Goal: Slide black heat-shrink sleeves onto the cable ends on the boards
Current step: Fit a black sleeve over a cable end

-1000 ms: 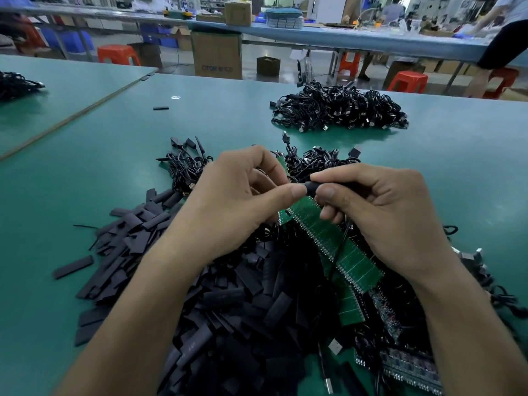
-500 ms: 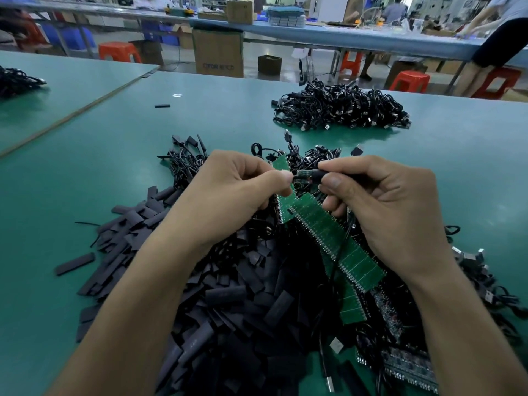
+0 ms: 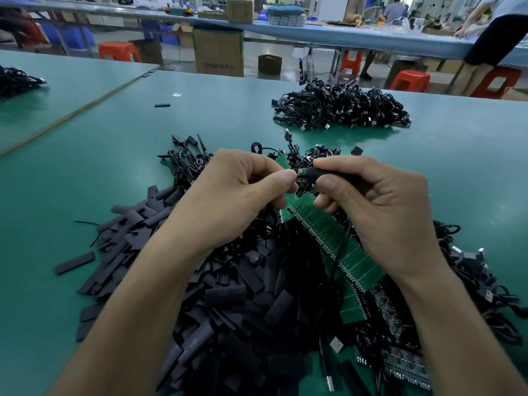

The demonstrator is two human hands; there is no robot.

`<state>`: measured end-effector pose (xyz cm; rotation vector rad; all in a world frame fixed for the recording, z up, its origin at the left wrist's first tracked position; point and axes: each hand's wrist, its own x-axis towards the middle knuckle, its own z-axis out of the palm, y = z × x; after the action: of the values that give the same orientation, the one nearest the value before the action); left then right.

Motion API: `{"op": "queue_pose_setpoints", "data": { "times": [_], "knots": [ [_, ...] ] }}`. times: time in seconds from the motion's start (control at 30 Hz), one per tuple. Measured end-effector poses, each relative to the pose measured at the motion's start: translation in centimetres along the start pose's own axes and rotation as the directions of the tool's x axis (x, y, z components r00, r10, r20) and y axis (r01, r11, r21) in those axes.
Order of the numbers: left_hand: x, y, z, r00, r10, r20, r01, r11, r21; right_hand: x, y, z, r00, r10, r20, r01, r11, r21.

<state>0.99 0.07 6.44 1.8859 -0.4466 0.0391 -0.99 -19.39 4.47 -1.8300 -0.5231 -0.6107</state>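
As the right hand pinches it, the sleeve touches the board.

Left hand and right hand close together, knuckles up, fingers curled in tight pinches, thumb tips almost touching.

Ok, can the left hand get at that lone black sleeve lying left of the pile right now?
Probably not yet: the left hand pinches the cable end. Nothing stands above the pile toward the lone sleeve, so once it lets go, likely yes.
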Motion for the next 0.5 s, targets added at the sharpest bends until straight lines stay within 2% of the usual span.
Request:
{"op": "queue_pose_setpoints", "data": {
  "times": [0.37, 0.5],
  "knots": [
    [0.02, 0.07, 0.20, 0.999, 0.049, 0.012, -0.049, 0.999, 0.019, -0.09, 0.01, 0.27, 0.998, 0.018, -0.062, -0.014, 0.998, 0.068],
    [0.04, 0.03, 0.10, 0.998, 0.061, -0.008, -0.060, 0.998, 0.033, -0.04, -0.16, 0.18, 0.999, 0.017, -0.029, -0.015, 0.998, 0.064]
  ]
}}
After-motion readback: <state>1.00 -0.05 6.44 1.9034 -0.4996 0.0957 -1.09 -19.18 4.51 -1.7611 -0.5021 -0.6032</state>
